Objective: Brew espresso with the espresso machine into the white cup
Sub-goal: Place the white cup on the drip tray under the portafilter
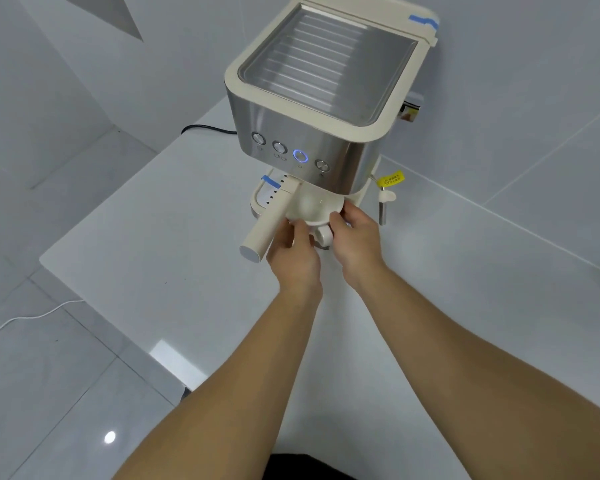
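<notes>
A cream and steel espresso machine [321, 98] stands on a white table [160, 216]. Of its round front buttons, the power button [300, 155] glows blue. The portafilter [274, 220] is locked in under the front, its cream handle pointing to the lower left. Just below its head is the white cup [324, 236], mostly hidden, with only its handle and rim showing. My left hand [291, 249] grips the cup from the left. My right hand [355, 237] grips it from the right.
The steam wand [381, 207] with a yellow tag [391, 178] hangs right of my right hand. A black power cord [205, 128] runs off behind the machine to the left. A white cable [25, 318] lies on the floor. A tiled wall stands close behind.
</notes>
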Demonstrator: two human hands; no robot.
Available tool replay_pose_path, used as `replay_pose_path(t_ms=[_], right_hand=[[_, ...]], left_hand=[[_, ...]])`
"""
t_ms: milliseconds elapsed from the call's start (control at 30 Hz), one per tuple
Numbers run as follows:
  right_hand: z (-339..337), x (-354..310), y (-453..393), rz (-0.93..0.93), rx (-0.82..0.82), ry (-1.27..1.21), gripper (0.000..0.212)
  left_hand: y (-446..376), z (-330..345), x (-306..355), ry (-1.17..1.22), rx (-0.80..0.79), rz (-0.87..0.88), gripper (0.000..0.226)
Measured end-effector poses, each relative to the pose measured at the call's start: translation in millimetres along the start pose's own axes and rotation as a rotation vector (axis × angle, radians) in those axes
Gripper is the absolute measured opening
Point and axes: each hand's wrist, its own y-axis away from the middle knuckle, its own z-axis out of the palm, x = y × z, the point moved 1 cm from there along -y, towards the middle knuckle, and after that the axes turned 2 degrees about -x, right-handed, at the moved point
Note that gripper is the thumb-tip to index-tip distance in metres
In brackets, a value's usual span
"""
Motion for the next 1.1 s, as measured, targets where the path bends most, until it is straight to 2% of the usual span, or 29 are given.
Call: replay_pose_path(t_ms=[400, 667, 1100], right_hand=[[4, 13, -8, 0.009, 0.015, -0.151, 0.026], [5, 20, -7, -0.002, -0.025, -0.167, 0.034], [7, 10, -7, 0.013, -0.033, -0.106, 0.032]], left_hand=[[-1, 1, 5, -0.001, 0.036, -0.028, 0.015], [1, -2, 2, -0.037, -0.048, -0.032, 0.038], [-1, 1, 1, -0.033, -0.063, -0.002, 0.043]])
